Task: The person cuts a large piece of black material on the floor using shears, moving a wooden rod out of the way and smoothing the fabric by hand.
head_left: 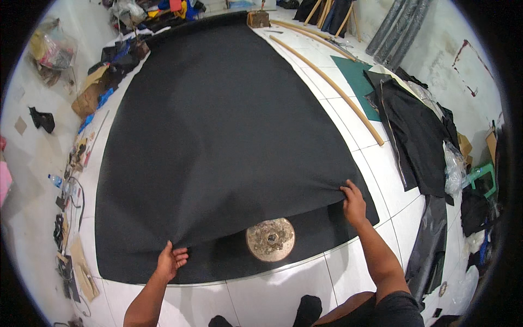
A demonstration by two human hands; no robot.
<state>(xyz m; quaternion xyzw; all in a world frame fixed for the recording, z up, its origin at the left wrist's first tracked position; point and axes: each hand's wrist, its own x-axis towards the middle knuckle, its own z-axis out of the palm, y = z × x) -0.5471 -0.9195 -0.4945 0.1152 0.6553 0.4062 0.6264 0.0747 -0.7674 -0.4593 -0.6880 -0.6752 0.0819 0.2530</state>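
Observation:
A large sheet of black fabric (218, 109) spreads over the floor in front of me, its near edge lifted in a shallow curve. My left hand (171, 260) pinches that edge at the lower left, thumb on top and fingers beneath. On the right, my right hand (354, 204) grips the same edge between thumb and fingers. Below the raised edge lies another black layer (212, 264), flat on the tiles. A round, worn metal weight plate (260, 244) with a centre hole rests on this lower layer between my hands, its far rim partly covered by the upper sheet.
Long tan rods (338, 94) and a green sheet (354, 82) lie right of the fabric. Black material (417, 136) is heaped beyond them. Dark wrapped rolls (400, 32) lean on the wall. A brown block (259, 19) sits at the far edge; scraps and a bottle (55, 180) line the left wall.

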